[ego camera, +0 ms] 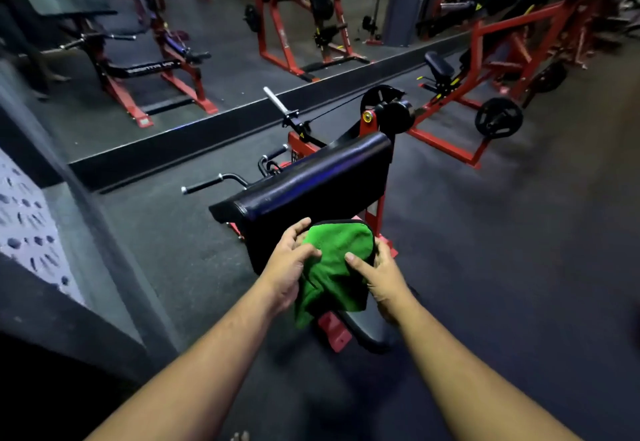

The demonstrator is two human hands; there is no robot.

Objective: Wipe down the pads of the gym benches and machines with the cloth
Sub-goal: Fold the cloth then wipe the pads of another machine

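Both grips, left hand (289,264) and right hand (381,276), hold the cloth (330,267).

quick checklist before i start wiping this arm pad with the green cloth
1. Green cloth in hand: ok, left hand and right hand both hold it.
2. Cloth spread flat: not ok, bunched and hanging.
3. Cloth on the black arm pad: not ok, held below the pad's top roll.
4. Pad surface free of objects: ok.
5. Seat pad visible: ok, below the cloth.
6. Cloth damp: cannot tell.
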